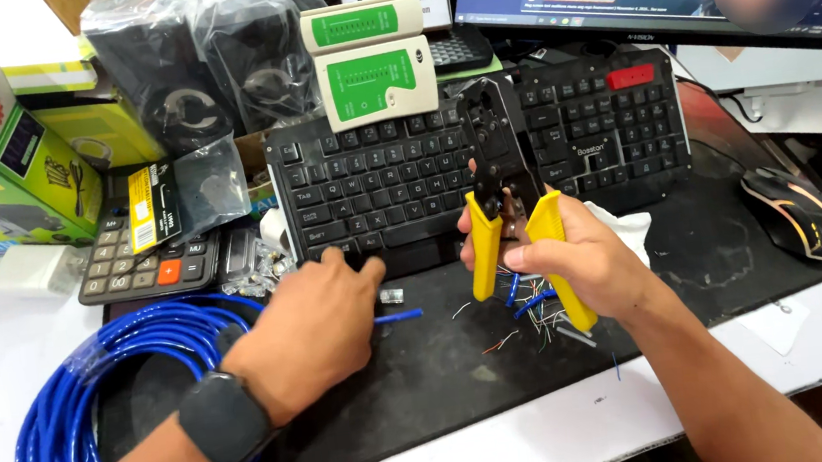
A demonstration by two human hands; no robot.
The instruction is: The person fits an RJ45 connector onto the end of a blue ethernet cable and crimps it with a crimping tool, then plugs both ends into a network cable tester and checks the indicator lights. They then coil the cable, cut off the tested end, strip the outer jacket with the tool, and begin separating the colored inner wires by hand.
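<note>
Crimper (514, 201) w/ yellow handles sits in right hand (574, 255), grip clamped round both handles, while left hand (314, 321) pinches blue cable end (399, 315) beside clear plug (392, 295) on the table's dark mat (444, 368); best to keep wires flat & fully seated before squeezing.

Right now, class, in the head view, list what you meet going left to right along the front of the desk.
Blue cable coil → left hand → clear plug → yellow-handled crimping tool in the right hand → black mouse.
</note>
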